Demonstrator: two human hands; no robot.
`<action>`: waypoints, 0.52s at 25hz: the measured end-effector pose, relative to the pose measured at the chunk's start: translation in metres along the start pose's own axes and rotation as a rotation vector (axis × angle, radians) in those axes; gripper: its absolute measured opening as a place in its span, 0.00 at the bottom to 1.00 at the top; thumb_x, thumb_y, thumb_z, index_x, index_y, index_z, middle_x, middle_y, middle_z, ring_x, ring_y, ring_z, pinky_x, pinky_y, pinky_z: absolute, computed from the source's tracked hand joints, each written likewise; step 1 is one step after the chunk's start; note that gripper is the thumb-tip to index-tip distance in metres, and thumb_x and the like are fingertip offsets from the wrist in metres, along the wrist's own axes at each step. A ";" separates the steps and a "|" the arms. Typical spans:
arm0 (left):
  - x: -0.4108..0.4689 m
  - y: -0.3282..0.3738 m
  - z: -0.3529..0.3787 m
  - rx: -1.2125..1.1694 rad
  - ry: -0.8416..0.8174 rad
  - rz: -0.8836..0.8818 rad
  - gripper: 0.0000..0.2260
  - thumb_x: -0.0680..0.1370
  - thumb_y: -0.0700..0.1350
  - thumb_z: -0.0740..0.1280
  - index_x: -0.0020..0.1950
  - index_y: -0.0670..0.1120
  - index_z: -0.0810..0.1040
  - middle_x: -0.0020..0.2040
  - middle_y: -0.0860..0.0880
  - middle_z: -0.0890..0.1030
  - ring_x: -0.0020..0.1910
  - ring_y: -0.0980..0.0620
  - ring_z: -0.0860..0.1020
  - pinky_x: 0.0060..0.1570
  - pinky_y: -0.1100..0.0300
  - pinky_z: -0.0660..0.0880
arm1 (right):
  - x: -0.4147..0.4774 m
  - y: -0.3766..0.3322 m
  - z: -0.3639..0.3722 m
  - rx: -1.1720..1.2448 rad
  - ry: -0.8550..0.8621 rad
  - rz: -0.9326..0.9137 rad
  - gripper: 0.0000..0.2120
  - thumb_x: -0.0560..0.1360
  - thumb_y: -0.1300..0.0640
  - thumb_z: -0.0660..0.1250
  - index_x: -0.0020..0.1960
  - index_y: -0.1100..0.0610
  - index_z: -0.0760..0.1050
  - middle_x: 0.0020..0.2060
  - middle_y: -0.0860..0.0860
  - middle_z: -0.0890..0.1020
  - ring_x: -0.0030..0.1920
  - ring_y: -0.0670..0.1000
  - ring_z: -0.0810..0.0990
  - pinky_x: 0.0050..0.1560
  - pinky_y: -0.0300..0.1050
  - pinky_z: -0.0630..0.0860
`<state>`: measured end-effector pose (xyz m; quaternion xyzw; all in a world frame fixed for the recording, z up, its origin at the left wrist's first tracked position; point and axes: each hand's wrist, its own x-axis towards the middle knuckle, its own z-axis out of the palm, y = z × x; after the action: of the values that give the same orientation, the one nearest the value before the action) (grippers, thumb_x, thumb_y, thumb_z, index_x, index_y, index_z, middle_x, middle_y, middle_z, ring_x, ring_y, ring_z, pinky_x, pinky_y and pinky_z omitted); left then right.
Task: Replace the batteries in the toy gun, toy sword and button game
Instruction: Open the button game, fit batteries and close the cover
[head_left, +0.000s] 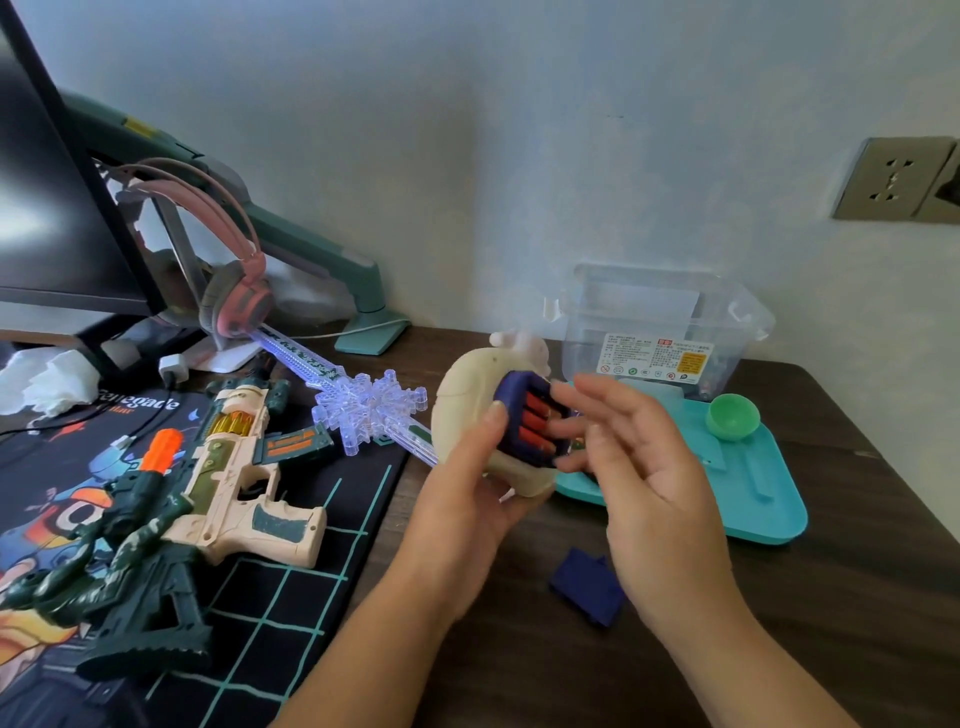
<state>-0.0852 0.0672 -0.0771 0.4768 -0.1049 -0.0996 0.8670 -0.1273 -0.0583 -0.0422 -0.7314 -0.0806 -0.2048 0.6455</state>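
Two forearms come up from the bottom edge to the hands. The left hand (467, 483) grips the button game (467, 400), a cream rounded toy, from below, with the thumb lying up against the edge of its dark blue battery compartment (511, 395). The compartment is uncovered and faces the right hand; three orange-red batteries (535, 421) lie side by side in it. The right hand (639, 467) is open, fingers loosely spread, with the fingertips right at the batteries — motion blur hides whether they touch.

Below the right hand, a dark blue cover (587, 592) lies flat on the dark wooden surface (857, 597), partly hidden by the wrist. Behind the right hand sits a teal tray (769, 499) with a small green cup (733, 415) at its far corner, and beyond the tray stands a clear plastic box (660, 322) with a printed label.

Left of the left hand, the toy gun (228, 467) — cream body, dark green stock, orange tip — lies on a printed desk mat (311, 571). The toy sword (369, 410), clear with a snowflake guard and a lit blade, lies just behind the left hand, its handle end passing behind the held game. Farther left and back are pink headphones (239, 296), a monitor (52, 208) and a crumpled tissue (47, 384).
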 end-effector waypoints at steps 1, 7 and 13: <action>0.001 0.003 -0.001 -0.102 0.004 -0.055 0.26 0.74 0.58 0.67 0.67 0.46 0.78 0.63 0.40 0.81 0.60 0.44 0.80 0.58 0.47 0.77 | 0.000 0.001 0.001 -0.039 0.003 -0.034 0.15 0.79 0.63 0.60 0.57 0.45 0.74 0.51 0.39 0.82 0.54 0.39 0.79 0.48 0.31 0.76; 0.002 0.005 -0.004 -0.095 0.009 -0.093 0.27 0.76 0.61 0.60 0.69 0.46 0.76 0.64 0.39 0.80 0.59 0.42 0.81 0.52 0.45 0.79 | 0.012 0.003 -0.004 -0.559 0.066 -0.174 0.07 0.74 0.53 0.67 0.52 0.47 0.77 0.48 0.41 0.71 0.54 0.34 0.70 0.45 0.21 0.69; 0.001 -0.001 -0.005 -0.070 0.087 0.029 0.19 0.74 0.55 0.66 0.61 0.48 0.83 0.59 0.40 0.83 0.57 0.44 0.81 0.54 0.49 0.79 | 0.011 -0.008 0.005 -0.307 0.028 0.183 0.09 0.79 0.51 0.62 0.55 0.39 0.75 0.53 0.37 0.74 0.50 0.28 0.71 0.40 0.21 0.69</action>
<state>-0.0828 0.0700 -0.0802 0.4486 -0.0703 -0.0699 0.8882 -0.1196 -0.0540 -0.0305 -0.8227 0.0274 -0.1653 0.5433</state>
